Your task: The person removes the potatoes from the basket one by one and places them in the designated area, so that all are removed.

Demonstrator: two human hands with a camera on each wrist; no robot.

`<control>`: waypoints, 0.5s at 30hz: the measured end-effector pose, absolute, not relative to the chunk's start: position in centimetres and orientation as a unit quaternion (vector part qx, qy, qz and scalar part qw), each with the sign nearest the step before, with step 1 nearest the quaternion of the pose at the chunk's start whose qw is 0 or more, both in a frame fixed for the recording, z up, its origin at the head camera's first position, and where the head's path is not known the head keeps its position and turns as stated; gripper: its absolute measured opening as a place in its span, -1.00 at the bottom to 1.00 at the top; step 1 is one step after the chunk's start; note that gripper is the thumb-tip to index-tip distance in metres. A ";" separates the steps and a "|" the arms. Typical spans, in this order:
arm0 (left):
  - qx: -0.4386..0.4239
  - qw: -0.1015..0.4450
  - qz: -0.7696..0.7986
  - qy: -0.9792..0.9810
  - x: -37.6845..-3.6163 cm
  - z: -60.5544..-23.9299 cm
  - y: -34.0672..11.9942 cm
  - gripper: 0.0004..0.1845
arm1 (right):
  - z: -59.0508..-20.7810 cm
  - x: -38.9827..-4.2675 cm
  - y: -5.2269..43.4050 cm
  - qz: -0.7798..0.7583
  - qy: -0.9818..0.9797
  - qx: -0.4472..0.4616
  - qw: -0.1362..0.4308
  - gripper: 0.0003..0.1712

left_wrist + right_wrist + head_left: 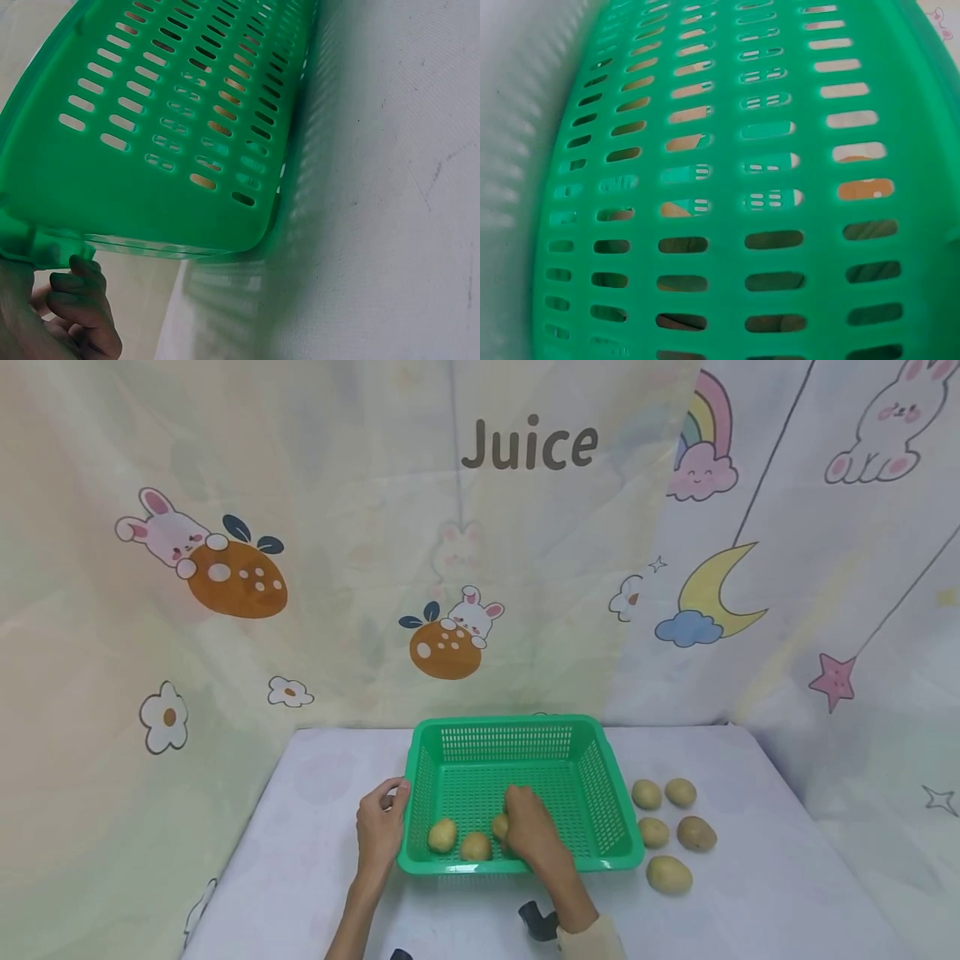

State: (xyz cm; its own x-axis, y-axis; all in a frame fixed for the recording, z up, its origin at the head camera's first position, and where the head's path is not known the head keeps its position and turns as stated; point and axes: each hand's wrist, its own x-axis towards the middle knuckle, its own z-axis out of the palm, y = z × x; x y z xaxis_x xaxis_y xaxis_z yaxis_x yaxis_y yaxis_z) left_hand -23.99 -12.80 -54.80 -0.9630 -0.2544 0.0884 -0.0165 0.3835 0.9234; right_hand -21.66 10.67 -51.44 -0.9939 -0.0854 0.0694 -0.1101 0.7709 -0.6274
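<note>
A green plastic basket [517,864] with slotted walls stands on the table, with several potatoes near its front wall. My left hand [381,827] grips the rim at its left side; in the left wrist view the curled fingers [86,307] are under the rim's edge. Inside the basket, my right hand [531,827] is curled over a potato [500,827], which shows at its left side and is partly hidden. Left of it lie two more potatoes, a pale one [442,836] and a browner one [476,847]. The right wrist view shows mostly the basket's slotted wall [727,157].
Several loose potatoes [670,875] lie on the white-covered table [757,860] right of the basket. A black fitting-like object [538,922] is near my right forearm. A printed curtain [360,552] hangs behind the table and along both sides.
</note>
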 end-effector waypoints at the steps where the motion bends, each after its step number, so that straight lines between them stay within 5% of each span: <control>1: 0.082 0.108 -0.549 -0.825 -24.0 -54.8 -12.8 -0.52 | -51.5 -21.7 10.7 0.338 -0.940 0.051 0.017 -0.48; 15: 0.084 0.112 -0.547 -0.826 -24.1 -54.9 -12.8 -0.54 | -51.9 -21.6 11.2 0.395 -0.918 0.030 0.033 -0.42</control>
State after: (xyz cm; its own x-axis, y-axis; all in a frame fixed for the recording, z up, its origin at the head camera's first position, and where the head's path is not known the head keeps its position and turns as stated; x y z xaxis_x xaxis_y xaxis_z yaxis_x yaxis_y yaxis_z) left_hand -24.09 -12.81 -54.95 -0.9607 -0.2615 0.0933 -0.0162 0.3884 0.9214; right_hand -21.59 11.23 -51.86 -0.9960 -0.0284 0.0846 -0.0809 0.6866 -0.7225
